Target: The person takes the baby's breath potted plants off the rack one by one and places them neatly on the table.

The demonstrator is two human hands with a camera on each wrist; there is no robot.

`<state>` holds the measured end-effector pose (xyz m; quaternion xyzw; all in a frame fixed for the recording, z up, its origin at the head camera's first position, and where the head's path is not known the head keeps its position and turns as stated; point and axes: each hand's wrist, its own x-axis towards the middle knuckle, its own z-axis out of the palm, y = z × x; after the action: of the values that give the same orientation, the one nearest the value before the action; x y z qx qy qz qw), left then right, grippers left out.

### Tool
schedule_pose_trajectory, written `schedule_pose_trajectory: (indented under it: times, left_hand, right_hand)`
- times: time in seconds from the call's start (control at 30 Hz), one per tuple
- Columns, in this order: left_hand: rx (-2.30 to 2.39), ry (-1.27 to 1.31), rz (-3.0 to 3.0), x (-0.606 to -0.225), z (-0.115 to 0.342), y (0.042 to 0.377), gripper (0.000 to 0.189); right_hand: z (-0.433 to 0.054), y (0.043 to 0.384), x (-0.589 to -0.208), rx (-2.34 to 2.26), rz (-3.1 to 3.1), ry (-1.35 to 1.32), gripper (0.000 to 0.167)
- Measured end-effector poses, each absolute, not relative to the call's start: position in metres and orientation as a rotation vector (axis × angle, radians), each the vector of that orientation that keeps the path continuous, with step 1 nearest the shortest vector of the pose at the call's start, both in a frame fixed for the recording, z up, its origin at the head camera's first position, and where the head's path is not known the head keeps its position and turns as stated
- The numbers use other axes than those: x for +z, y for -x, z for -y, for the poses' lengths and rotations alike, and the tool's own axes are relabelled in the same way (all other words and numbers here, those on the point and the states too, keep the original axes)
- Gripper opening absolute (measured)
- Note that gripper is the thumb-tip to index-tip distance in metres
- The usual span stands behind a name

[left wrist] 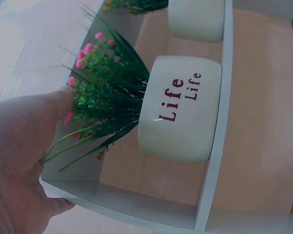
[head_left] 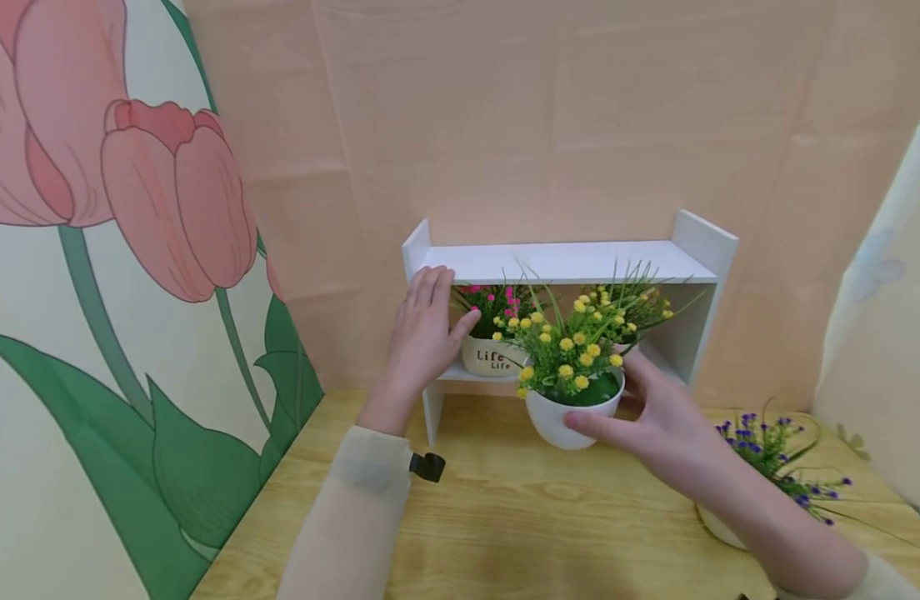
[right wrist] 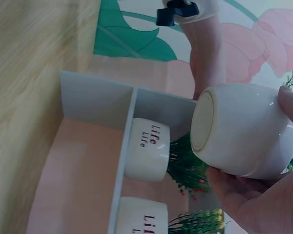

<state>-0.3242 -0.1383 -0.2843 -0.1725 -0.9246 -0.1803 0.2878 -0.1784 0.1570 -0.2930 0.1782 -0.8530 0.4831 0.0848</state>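
Observation:
My right hand grips a white pot of yellow artificial flowers, thumb on the near side and fingers round the far side. The pot is held up in front of a small white shelf; its bare underside faces the right wrist view. My left hand rests at the shelf's upper left edge with its fingers straight. Just beside that hand, a pink-flowered plant in a pot marked "Life" stands on the lower board. Another yellow-flowered plant stands to its right, partly hidden behind the held one.
On the wooden table at the right stands a purple-flowered potted plant, partly covered by my right forearm. A beige backdrop hangs behind the shelf. To the left is a wall panel with painted tulips.

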Motion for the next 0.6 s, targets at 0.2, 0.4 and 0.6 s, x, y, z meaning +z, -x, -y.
schedule_pose_trajectory:
  times: [0.2, 0.4, 0.6]
  left_hand:
    - [-0.475, 0.458, 2.481, -0.285, 0.137, 0.326, 0.080]
    - [-0.494, 0.454, 2.489, -0.284, 0.136, 0.325, 0.082]
    - [-0.499, 0.456, 2.485, -0.284, 0.138, 0.326, 0.082]
  right_hand:
    - [-0.162, 0.176, -0.312, 1.388, 2.614, -0.448, 0.104]
    - [-0.167, 0.176, -0.329, 1.364, 2.603, -0.444, 0.100]
    - [-0.169, 0.176, -0.343, 1.385, 2.569, -0.437, 0.094]
